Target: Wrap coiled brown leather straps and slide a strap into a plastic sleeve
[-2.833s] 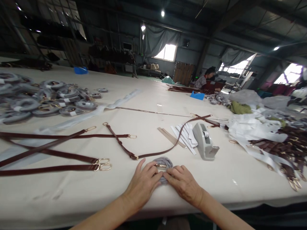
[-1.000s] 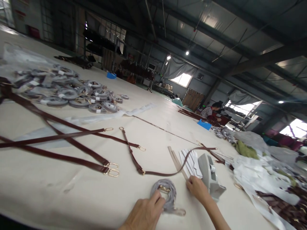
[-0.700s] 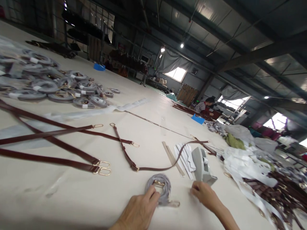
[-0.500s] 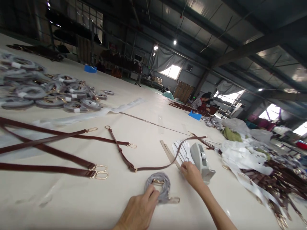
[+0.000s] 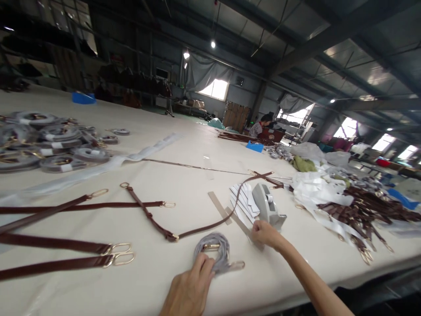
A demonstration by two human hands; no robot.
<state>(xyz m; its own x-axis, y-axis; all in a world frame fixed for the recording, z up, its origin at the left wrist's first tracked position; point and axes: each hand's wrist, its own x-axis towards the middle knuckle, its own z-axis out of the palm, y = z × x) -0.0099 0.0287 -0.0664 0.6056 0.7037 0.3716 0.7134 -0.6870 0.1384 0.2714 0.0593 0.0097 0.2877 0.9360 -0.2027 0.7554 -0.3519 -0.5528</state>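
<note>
Head view: low in the frame, just left of centre, the left hand lies palm down on the cream tabletop, its fingertips pressing the near edge of a grey coil; the hand is spread flat, not clasped around anything. The coil is a wound-up grey strap with a gold clasp showing at its top and a small loop sticking out to its right, and it lies flat at lower centre.

Right of the coil, the right hand is curled, fingers pinched at the near end of a pale strip that runs up and left across the tabletop. Whether the fingers truly grip the strip cannot be told. Just above this hand stands a grey tape dispenser, and beside that, to the left, lies a fan of white strips.

A thin brown strap curves from above the coil up toward the dispenser. More brown straps with gold rings stretch across the lower left. At upper left a heap of grey coils covers the tabletop, with a long white band lying beside it. At the right, white bands and a tangle of brown straps are piled together. Far off, at upper centre right, another person sits at the tabletop's far edge, near a blue tray.
</note>
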